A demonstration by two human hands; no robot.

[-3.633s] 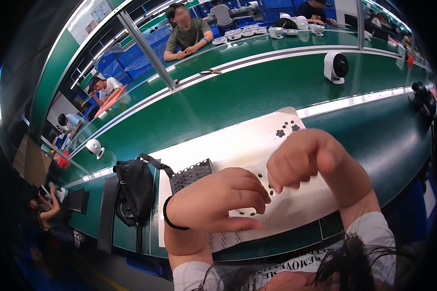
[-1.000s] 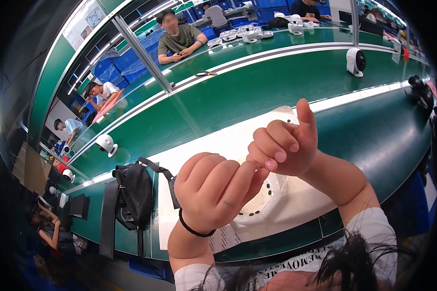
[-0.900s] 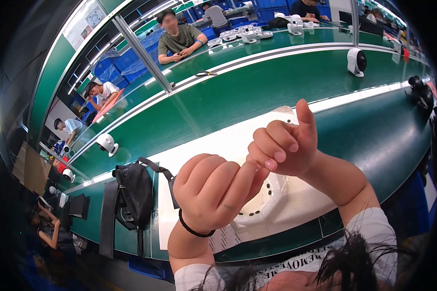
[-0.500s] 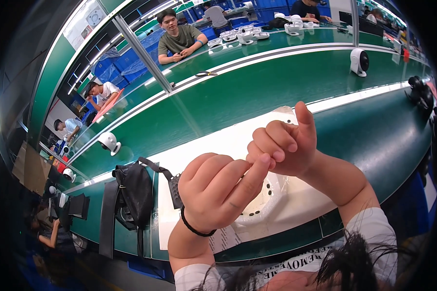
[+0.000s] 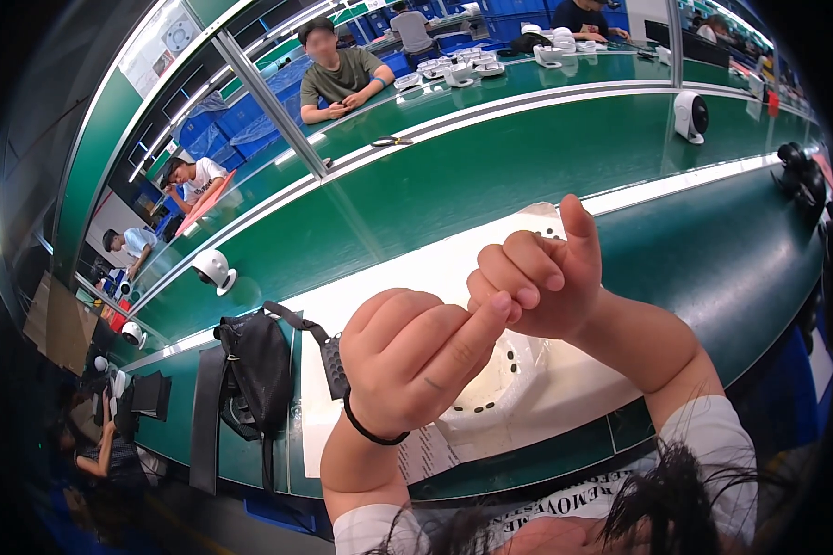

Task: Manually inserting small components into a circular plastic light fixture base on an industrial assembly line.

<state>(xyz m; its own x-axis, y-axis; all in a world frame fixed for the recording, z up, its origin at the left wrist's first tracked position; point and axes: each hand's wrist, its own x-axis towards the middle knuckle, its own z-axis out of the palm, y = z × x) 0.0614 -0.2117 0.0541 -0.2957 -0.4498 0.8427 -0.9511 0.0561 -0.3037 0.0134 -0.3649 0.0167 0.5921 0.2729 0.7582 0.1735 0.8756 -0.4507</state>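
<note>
My left hand (image 5: pixel 407 361), a black band round its wrist, is closed with its index finger stretched toward my right hand (image 5: pixel 541 273). The right hand's fingers are curled and its thumb sticks up. Their fingertips meet above a white tray (image 5: pixel 537 393); whatever is pinched between them is hidden or too small to make out. Several small dark oval pads (image 5: pixel 512 368) lie in and around the tray. Under it is a white sheet (image 5: pixel 379 287) on the green bench. Beside my left wrist is a black sheet of round pads (image 5: pixel 334 367), partly covered by the hand.
A black bag (image 5: pixel 254 370) lies left of the white sheet. Beyond the bench runs a green belt carrying white cameras, one at left (image 5: pixel 215 271) and one at right (image 5: pixel 690 117). Pliers (image 5: pixel 391 141) rest near a metal post (image 5: pixel 273 102). Black parts (image 5: pixel 799 180) sit far right. Co-workers sit opposite.
The white cameras on the near belt have shifted slightly right, and white parts on the far belt slightly left. A person at lower left has raised an arm. My hands have barely moved.
</note>
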